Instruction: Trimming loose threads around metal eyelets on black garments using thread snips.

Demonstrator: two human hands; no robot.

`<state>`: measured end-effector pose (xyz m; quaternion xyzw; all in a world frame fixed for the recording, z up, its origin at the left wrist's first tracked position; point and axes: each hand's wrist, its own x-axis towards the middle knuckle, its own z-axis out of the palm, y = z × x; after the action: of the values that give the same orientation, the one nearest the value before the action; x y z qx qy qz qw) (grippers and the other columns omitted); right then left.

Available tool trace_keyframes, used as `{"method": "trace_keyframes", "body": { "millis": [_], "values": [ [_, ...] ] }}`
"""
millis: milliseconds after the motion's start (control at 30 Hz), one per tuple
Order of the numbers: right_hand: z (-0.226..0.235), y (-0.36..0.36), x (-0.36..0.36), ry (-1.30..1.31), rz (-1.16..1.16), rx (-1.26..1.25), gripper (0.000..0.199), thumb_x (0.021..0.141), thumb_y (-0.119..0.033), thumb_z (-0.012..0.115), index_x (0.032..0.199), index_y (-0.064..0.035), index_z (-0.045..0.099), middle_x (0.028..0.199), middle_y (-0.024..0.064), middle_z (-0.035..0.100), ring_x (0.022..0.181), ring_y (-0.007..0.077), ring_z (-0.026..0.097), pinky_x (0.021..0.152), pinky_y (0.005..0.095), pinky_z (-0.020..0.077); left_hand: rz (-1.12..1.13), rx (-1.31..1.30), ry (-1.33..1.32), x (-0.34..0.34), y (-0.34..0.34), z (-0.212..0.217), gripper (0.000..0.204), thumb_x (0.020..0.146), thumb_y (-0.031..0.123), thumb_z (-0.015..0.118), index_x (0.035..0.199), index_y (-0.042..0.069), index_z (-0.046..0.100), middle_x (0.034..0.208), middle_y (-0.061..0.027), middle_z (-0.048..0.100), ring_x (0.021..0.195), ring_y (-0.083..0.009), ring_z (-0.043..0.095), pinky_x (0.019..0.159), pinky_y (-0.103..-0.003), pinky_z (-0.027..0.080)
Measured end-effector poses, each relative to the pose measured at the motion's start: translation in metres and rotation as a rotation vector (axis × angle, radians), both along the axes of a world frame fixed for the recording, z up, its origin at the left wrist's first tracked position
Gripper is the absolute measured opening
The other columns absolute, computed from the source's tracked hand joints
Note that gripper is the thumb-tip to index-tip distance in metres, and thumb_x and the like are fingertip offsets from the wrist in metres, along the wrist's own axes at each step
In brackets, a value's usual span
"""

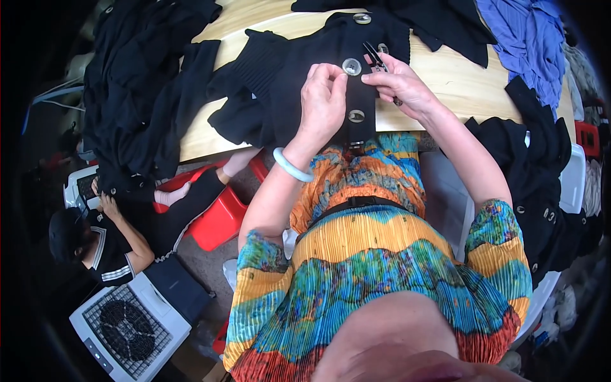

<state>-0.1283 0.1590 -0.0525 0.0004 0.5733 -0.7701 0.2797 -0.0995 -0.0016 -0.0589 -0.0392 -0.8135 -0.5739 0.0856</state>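
Observation:
A black knit cardigan point(289, 83) with a ribbed part lies on the table, its front edge set with large grey-brown buttons. One round button point(351, 67) stands between my two hands; another button point(356, 116) sits nearer to me on the same edge. My left hand point(323, 95) is closed in a pinch just left of the upper button; whatever is between the fingertips is too small to make out. Dark thread snips point(374, 57) are gripped in my right hand point(402, 84), blades pointing up and away, with the thumb close to the button.
The pale wooden table point(445, 76) carries heaped black garments point(140, 76) on the left and blue-purple cloth point(528, 44) at far right. More black clothing hangs over white bins at right. A co-worker point(105, 235) sits at lower left near a red stool point(219, 219) and a fan unit point(130, 328).

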Motion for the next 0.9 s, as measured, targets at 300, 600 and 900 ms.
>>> {"method": "trace_keyframes", "body": {
  "millis": [300, 600, 900],
  "values": [
    [0.035, 0.004, 0.037, 0.323, 0.009, 0.364, 0.027, 0.088, -0.028, 0.046, 0.096, -0.0013, 0.048, 0.073, -0.0004, 0.050, 0.069, 0.0061, 0.046, 0.065, 0.0205, 0.0384, -0.319, 0.625, -0.467, -0.004, -0.016, 0.006, 0.012, 0.088, 0.015, 0.048, 0.088, 0.003, 0.049, 0.085, -0.0059, 0.057, 0.076, -0.0133, 0.060, 0.063, -0.020, 0.048],
    [0.022, 0.007, 0.043, 0.165, 0.110, 0.296, 0.021, 0.089, -0.028, 0.044, 0.091, -0.0079, 0.051, 0.067, -0.0036, 0.046, 0.047, -0.0003, 0.028, 0.041, 0.0141, 0.0217, -0.407, 0.785, -0.465, -0.003, -0.009, 0.008, 0.011, 0.087, 0.013, 0.048, 0.089, 0.002, 0.051, 0.089, -0.0076, 0.058, 0.083, -0.0152, 0.059, 0.074, -0.023, 0.049],
    [0.020, 0.006, 0.034, 0.146, 0.089, 0.238, 0.018, 0.088, -0.027, 0.046, 0.086, -0.0095, 0.049, 0.066, -0.0042, 0.046, 0.045, -0.0008, 0.028, 0.039, 0.0139, 0.0198, -0.412, 0.664, -0.367, 0.001, -0.007, 0.006, 0.013, 0.086, 0.015, 0.052, 0.089, 0.002, 0.051, 0.087, -0.0054, 0.058, 0.083, -0.0116, 0.058, 0.075, -0.023, 0.047]
  ]
}}
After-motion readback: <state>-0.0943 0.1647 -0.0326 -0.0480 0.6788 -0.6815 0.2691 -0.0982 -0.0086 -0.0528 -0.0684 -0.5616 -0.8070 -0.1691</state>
